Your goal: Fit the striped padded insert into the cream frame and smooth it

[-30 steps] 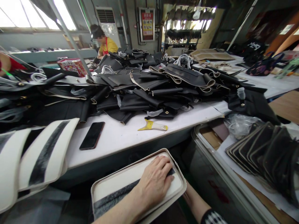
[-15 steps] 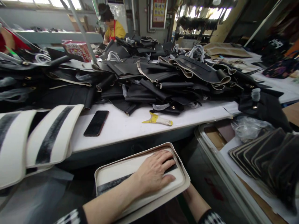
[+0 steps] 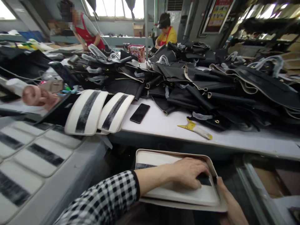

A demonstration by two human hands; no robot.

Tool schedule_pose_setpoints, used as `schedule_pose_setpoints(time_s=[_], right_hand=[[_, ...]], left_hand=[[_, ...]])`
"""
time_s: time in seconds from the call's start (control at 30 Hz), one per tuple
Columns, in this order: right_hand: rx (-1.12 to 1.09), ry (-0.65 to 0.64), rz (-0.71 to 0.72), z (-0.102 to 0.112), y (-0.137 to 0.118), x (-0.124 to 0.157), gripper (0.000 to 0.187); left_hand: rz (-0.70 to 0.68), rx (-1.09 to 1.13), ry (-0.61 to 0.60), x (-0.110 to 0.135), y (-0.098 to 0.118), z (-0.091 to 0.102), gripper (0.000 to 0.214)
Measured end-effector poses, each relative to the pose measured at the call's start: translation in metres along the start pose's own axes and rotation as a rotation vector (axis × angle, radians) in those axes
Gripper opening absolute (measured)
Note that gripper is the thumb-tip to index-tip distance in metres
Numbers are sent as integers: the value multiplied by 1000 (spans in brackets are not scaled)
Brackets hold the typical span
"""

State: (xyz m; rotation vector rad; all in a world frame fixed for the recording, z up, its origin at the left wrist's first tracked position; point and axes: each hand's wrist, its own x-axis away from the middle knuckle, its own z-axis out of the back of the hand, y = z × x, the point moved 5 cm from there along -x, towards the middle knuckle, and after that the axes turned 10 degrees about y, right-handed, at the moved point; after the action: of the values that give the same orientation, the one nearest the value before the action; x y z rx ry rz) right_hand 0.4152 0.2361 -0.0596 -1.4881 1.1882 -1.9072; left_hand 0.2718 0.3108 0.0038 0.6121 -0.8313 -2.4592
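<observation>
The left hand (image 3: pixel 187 173) lies flat, fingers spread, on a cream panel (image 3: pixel 164 193) held low before the table (image 3: pixel 159 125). The right hand (image 3: pixel 231 203) grips the panel's right end from beneath. The panel's long axis runs left to right, its dark stripe (image 3: pixel 144 166) passing under the left palm.

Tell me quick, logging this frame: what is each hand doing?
Left hand: open, pressed flat on the cream panel.
Right hand: grips the panel's right edge; fingers hidden.
</observation>
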Motion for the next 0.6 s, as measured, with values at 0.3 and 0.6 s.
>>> schedule_pose_setpoints(time_s=[0.3,0.6], right_hand=[[488,199,283,27,-16,-19,66],[583,262,356,22,-31,-8,58]], left_hand=[[-248,-510,125,23,48,7,26],[-152,-565,225,18,43,0,26]])
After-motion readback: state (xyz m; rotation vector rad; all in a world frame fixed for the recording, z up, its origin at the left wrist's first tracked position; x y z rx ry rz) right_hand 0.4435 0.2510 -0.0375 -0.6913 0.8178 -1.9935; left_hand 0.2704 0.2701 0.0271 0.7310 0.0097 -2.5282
